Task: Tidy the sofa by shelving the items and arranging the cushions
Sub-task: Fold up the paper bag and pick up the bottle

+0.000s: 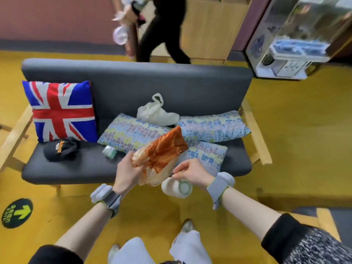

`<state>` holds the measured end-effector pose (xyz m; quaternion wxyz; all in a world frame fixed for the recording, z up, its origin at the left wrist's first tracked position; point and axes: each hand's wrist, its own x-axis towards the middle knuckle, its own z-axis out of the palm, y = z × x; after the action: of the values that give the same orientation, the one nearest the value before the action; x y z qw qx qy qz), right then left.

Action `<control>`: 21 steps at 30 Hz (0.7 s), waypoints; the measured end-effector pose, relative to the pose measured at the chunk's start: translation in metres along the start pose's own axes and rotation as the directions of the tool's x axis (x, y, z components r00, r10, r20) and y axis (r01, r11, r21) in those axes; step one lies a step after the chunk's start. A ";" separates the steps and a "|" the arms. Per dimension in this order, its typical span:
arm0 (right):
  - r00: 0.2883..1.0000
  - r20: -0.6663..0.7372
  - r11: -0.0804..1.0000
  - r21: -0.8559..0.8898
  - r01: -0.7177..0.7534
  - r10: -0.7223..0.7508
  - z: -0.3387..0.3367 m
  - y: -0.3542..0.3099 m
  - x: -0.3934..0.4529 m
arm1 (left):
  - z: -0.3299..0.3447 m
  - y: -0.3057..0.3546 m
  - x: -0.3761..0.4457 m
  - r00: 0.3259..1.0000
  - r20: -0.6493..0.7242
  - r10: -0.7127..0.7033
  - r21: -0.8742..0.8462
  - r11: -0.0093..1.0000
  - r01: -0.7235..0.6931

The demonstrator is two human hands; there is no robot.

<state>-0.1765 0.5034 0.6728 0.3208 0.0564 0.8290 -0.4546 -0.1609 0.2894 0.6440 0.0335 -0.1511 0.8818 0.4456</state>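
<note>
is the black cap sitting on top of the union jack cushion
No, the black cap lies on the sofa seat in front of the upright union jack cushion, not on top of it.

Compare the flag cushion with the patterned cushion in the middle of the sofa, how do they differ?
The flag cushion stands upright against the backrest; the middle patterned cushion lies flat on the seat. The flag cushion is bold red, white and blue; the patterned one has pale pastel blocks. A white bag rests partly on the patterned one. Both sit on the sofa.

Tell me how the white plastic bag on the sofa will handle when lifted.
The white plastic bag looks thin and crumpled, so it is probably floppy and light. Its handle loop stands up, likely the easiest grab. It rests partly on a patterned cushion, so lifting may nudge that.
</note>
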 end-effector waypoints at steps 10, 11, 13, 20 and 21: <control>0.985 -0.161 0.992 0.104 0.071 -0.054 -0.150 0.051 -0.017 | 0.120 0.126 0.031 0.994 0.024 0.111 -0.032 0.993 -0.110; 0.981 -0.189 0.990 0.119 0.072 -0.049 -0.164 0.056 -0.017 | 0.131 0.136 0.037 0.992 0.034 0.119 -0.034 0.992 -0.118; 0.967 -0.251 0.984 0.152 0.088 -0.048 -0.197 0.071 -0.016 | 0.159 0.162 0.050 0.991 0.057 0.119 -0.044 0.992 -0.117; 0.930 -0.367 0.977 0.205 0.061 0.019 -0.306 0.127 0.009 | 0.259 0.243 0.099 0.978 0.149 0.144 -0.123 0.984 -0.126; 0.925 -0.379 0.977 0.205 0.051 0.031 -0.321 0.135 0.013 | 0.273 0.253 0.106 0.976 0.162 0.144 -0.125 0.984 -0.124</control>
<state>-0.2893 0.8324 0.6907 0.1441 0.1727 0.8228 -0.5220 -0.3573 0.6232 0.6558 0.0697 -0.0543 0.8570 0.5078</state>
